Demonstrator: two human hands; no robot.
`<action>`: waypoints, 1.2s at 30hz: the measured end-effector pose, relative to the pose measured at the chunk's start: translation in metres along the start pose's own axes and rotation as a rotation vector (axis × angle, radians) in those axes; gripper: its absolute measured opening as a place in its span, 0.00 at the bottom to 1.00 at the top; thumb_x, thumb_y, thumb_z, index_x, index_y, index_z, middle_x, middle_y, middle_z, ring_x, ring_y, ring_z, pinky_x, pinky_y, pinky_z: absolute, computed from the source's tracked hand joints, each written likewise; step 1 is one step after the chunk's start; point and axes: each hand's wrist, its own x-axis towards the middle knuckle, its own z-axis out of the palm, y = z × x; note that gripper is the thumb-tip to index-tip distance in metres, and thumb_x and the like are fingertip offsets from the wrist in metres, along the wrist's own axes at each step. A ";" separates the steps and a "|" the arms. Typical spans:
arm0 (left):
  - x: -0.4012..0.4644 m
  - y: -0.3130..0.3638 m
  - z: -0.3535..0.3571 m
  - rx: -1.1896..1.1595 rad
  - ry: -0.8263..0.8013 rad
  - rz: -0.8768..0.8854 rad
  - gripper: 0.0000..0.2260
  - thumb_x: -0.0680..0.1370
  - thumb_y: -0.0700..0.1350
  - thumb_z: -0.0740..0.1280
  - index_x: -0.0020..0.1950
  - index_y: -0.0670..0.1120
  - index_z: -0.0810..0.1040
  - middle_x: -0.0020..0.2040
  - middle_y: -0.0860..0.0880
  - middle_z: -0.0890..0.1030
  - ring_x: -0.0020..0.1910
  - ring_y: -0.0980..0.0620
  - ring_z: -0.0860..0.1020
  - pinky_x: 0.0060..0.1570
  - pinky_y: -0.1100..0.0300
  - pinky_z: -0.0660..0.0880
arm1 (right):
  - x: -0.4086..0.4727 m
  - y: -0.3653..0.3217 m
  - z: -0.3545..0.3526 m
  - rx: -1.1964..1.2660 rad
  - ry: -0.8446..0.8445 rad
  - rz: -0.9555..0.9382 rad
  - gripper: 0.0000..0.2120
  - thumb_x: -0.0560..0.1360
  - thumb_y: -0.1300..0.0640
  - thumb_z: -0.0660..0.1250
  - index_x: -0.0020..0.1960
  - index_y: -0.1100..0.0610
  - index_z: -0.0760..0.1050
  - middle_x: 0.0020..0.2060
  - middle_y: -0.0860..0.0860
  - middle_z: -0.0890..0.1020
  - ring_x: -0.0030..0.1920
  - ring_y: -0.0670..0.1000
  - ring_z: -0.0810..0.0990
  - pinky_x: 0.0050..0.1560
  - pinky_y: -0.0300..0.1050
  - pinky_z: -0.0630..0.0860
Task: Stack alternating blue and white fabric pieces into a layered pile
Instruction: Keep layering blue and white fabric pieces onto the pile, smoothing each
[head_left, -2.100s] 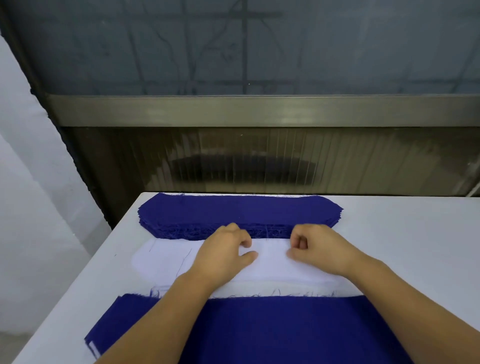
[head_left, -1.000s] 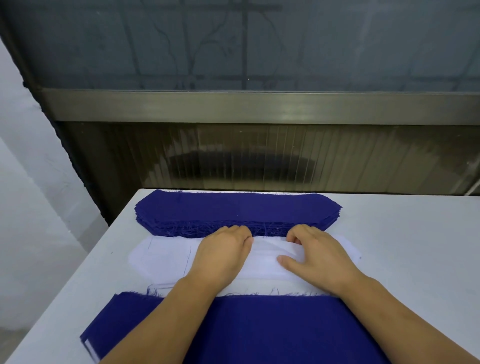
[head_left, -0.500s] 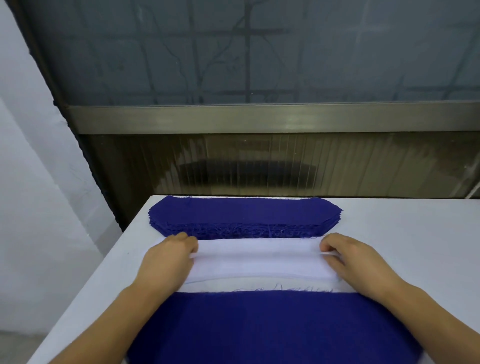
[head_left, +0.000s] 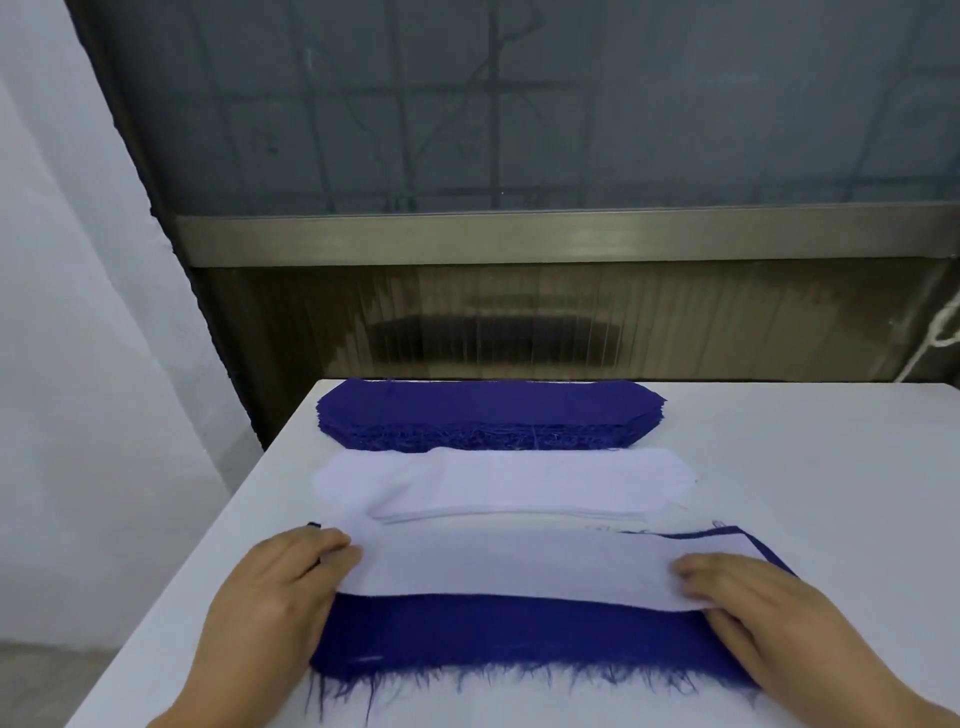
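Note:
A pile of blue fabric pieces (head_left: 488, 413) lies at the table's far edge. In front of it sits a pile of white pieces (head_left: 509, 480). Nearest me is the layered pile, topped by blue fabric (head_left: 509, 631) with frayed edges. One white piece (head_left: 514, 569) lies across the far half of that blue top. My left hand (head_left: 283, 587) pinches the white piece's left end. My right hand (head_left: 748, 587) holds its right end, fingers curled over the edge.
The white table (head_left: 831, 467) extends to the right of the piles. Behind the table stands a dark ribbed panel with a metal ledge (head_left: 519, 234). A pale wall (head_left: 78, 364) drops away past the table's left edge.
My hands slid apart from the middle to the ends of a white piece, then carried it off the white pile toward me onto the blue top of the near pile.

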 end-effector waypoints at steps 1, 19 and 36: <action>-0.005 0.001 0.002 0.004 0.016 -0.040 0.19 0.79 0.43 0.54 0.46 0.41 0.85 0.47 0.45 0.83 0.44 0.43 0.81 0.51 0.57 0.70 | -0.001 -0.003 -0.003 0.007 -0.007 0.022 0.27 0.82 0.47 0.47 0.45 0.55 0.84 0.49 0.45 0.83 0.50 0.39 0.76 0.59 0.24 0.63; 0.023 -0.016 0.012 -0.282 -0.032 -0.546 0.16 0.73 0.38 0.68 0.56 0.55 0.74 0.59 0.58 0.74 0.55 0.62 0.69 0.54 0.59 0.69 | 0.010 -0.005 -0.013 0.022 -0.184 0.045 0.18 0.58 0.66 0.80 0.42 0.50 0.81 0.48 0.39 0.82 0.44 0.40 0.81 0.44 0.31 0.75; -0.017 0.000 -0.015 -0.292 -0.322 -0.086 0.25 0.77 0.67 0.52 0.56 0.56 0.83 0.61 0.65 0.76 0.60 0.67 0.73 0.62 0.75 0.63 | 0.003 -0.005 -0.009 0.048 -0.016 -0.026 0.28 0.81 0.46 0.47 0.41 0.53 0.83 0.47 0.43 0.83 0.48 0.38 0.76 0.45 0.31 0.72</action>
